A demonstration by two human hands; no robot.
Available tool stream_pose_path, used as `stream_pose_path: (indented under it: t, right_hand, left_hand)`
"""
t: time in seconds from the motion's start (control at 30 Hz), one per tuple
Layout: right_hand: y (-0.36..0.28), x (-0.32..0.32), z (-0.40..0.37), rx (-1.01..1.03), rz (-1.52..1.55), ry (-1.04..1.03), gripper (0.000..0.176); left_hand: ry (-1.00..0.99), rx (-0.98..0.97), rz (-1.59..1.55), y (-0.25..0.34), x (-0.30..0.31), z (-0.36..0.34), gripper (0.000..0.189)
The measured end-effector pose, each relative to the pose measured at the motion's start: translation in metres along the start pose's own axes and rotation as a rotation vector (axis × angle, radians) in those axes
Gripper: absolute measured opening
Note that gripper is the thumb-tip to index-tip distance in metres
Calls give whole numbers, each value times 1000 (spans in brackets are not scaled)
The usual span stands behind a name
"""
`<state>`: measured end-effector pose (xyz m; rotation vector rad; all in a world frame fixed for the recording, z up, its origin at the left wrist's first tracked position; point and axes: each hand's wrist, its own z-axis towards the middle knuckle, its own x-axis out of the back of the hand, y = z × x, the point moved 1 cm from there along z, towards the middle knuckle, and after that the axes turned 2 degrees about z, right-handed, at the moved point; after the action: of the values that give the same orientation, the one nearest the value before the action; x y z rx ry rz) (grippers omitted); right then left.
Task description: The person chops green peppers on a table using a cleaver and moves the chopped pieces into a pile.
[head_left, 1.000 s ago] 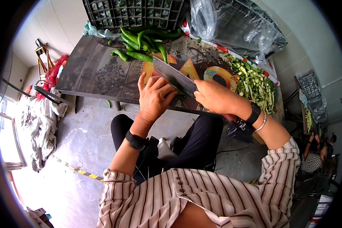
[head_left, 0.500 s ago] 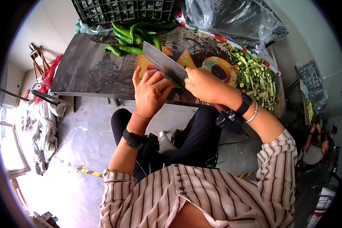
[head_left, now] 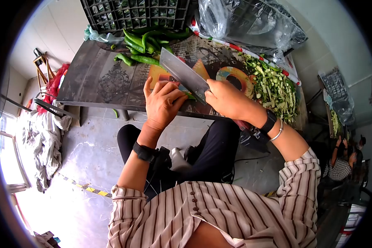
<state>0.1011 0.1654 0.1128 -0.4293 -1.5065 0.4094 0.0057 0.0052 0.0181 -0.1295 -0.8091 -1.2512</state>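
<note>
My right hand [head_left: 225, 96] is closed around a wide-bladed cleaver [head_left: 182, 73], whose blade slants up and to the left above the table's front edge. Under the curled fingers of my left hand [head_left: 164, 99] is a green pepper [head_left: 190, 96]; only its end shows beside the blade, and the rest is hidden by the hand. Several whole green peppers [head_left: 134, 43] lie heaped beyond my left hand. A broad pile of chopped green pepper [head_left: 275, 89] spreads on the right side of the table.
The dark patterned table [head_left: 95, 89] has its front edge above my knees. A black plastic crate [head_left: 136, 14] and clear plastic bags [head_left: 252, 25] stand along the back. At far right, another person [head_left: 338, 167] sits near a second pile of chopped pieces.
The cleaver and my right hand have shifted slightly right, away from my left hand. My left hand stays in nearly the same place. The whole view has tilted a little.
</note>
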Motion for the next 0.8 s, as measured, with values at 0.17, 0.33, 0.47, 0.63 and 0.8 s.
stream_pose_path:
  t: [0.17, 0.33, 0.47, 0.63, 0.8]
  right_hand:
    - [2, -5, -1, 1, 9, -29, 21]
    - [-5, 3, 5, -75, 17, -141, 21]
    - [6, -8, 13, -12, 1, -116, 22]
    - [2, -15, 29, 107, 9, -35, 23]
    - [8, -12, 24, 13, -15, 50, 24]
  left_hand:
    - [-12, 10, -4, -1, 1, 0, 8]
    - [-36, 15, 1, 0, 2, 0, 8]
    - [-32, 11, 9, -1, 3, 1, 11]
    - [-32, -3, 18, -1, 3, 1, 10]
    - [-8, -7, 1, -1, 2, 0, 8]
